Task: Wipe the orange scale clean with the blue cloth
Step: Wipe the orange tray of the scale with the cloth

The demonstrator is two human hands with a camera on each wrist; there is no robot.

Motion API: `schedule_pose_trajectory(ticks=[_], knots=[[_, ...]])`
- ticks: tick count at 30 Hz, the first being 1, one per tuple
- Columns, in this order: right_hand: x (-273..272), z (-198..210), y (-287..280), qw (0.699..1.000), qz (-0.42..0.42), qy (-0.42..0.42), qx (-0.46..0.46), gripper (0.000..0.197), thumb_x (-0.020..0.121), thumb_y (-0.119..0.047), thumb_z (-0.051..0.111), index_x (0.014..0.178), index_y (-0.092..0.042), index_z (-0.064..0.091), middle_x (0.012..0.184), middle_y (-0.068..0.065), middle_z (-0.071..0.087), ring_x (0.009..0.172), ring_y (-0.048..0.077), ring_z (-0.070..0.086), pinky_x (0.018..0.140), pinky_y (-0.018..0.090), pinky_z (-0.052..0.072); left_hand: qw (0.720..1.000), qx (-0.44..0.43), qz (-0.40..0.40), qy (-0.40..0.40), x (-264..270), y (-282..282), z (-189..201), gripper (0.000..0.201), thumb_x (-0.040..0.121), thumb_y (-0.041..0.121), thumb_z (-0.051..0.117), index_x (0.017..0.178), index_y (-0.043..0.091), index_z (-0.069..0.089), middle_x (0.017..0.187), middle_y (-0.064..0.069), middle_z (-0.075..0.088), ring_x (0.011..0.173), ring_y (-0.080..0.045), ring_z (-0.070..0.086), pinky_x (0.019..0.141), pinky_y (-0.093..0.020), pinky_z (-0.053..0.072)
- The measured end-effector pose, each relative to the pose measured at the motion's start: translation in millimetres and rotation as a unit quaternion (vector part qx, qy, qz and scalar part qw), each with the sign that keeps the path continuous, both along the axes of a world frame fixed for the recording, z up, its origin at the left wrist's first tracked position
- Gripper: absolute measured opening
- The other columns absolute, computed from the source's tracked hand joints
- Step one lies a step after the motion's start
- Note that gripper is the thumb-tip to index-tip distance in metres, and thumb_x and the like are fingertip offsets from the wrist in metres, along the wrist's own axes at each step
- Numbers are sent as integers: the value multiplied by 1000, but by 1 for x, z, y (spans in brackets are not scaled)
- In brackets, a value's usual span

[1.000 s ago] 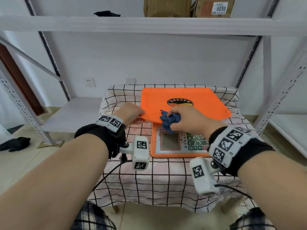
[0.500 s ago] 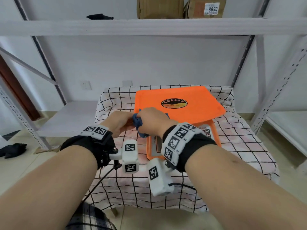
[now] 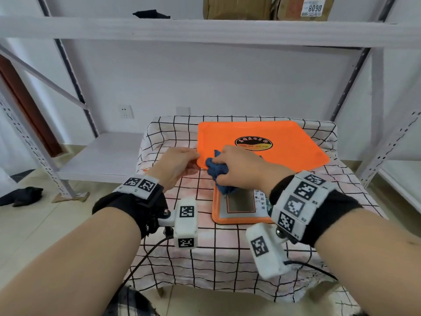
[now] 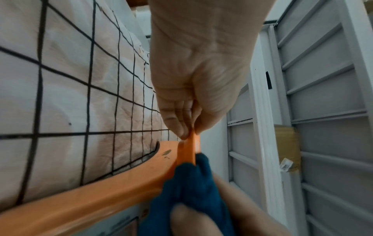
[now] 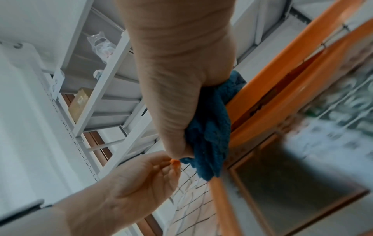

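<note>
The orange scale (image 3: 293, 147) stands on a checked tablecloth, its flat pan on top and its display panel (image 3: 241, 202) facing me. My left hand (image 3: 180, 164) pinches the pan's front-left corner (image 4: 189, 143) between thumb and fingers. My right hand (image 3: 241, 169) grips the bunched blue cloth (image 3: 216, 171) and holds it against the pan's front edge, right beside the left hand. In the right wrist view the blue cloth (image 5: 210, 131) wraps over that orange rim. In the left wrist view the cloth (image 4: 193, 188) sits just below the pinched corner.
The table with the checked cloth (image 3: 227, 258) stands inside a white metal rack; a shelf board (image 3: 205, 28) above carries cardboard boxes (image 3: 237, 8). A lower shelf (image 3: 100, 156) lies to the left. Dark fabric (image 3: 22, 196) lies on the floor. Cables hang off the table's front.
My right hand slid the cloth leftward along the pan's front edge to the left corner, then a little back right. The left hand has kept its pinch on the corner.
</note>
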State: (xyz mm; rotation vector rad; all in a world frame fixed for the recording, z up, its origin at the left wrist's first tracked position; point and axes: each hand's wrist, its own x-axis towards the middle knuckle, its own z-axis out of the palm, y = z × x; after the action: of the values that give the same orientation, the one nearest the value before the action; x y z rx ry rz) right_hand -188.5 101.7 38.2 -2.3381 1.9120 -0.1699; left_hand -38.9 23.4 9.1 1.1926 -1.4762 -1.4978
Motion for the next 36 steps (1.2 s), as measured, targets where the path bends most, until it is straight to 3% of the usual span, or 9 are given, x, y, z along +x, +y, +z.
schedule_pose_trajectory(ticks=[6,8,11,14,16,20,26,30,36], knots=[[16,-5,-16,1000,2,-27,-9,25,75,-32,63,62,-27,42,87,3,44,84,24,44,68,33,35,1000,7,-12,24,2,-4,-1,6,87,8,60,82,5,63,69,-8,57,53,-12,49,44,-17,44],[7,-4,-10,999,19,-41,-14,16,75,-28,64,68,-16,55,85,10,50,80,26,48,66,36,40,1000,5,-18,24,2,-5,-4,6,87,7,59,83,5,63,67,-7,58,51,-11,50,44,-17,44],[-18,2,2,998,25,-53,-4,25,78,-23,63,79,2,62,85,20,53,76,30,50,64,38,39,1000,-4,-14,24,2,-7,-7,9,91,5,54,85,4,60,64,-6,56,48,-9,52,45,-16,45],[-29,8,6,995,19,-98,17,25,85,-23,59,88,2,66,86,14,48,78,24,47,69,34,36,999,-18,-19,23,1,-9,-4,9,91,4,54,85,4,60,62,-5,56,45,-6,53,45,-15,46],[-14,6,0,995,18,-97,11,26,88,-25,56,87,-2,66,86,7,45,76,18,45,70,34,37,999,-25,-18,15,2,-8,-4,10,90,3,54,82,4,60,63,-6,57,45,-6,52,45,-14,46],[14,-3,-12,997,8,-76,-24,30,88,-29,52,76,-3,61,87,7,44,81,25,48,74,40,41,1000,-30,-5,4,2,-3,-6,12,90,6,54,81,4,61,63,-4,59,46,-5,51,45,-15,44],[-9,-1,-3,989,-14,-144,-35,34,86,-19,53,73,12,57,79,30,50,66,28,41,60,37,32,1000,-30,-4,6,2,1,-8,13,93,9,53,86,6,63,67,-5,59,48,-5,55,48,-15,47],[-3,0,-1,995,0,-97,-30,29,89,-21,49,79,1,64,84,11,46,78,28,48,71,40,40,999,-36,1,-8,1,-1,-9,12,94,10,53,92,3,63,70,-7,59,48,-4,54,47,-14,47],[-14,5,0,995,9,-94,9,28,90,-22,46,88,-2,66,86,3,44,82,26,49,74,39,40,999,-35,3,-12,2,-3,-8,11,93,11,55,86,7,64,67,-6,59,50,-6,55,49,-15,49]])
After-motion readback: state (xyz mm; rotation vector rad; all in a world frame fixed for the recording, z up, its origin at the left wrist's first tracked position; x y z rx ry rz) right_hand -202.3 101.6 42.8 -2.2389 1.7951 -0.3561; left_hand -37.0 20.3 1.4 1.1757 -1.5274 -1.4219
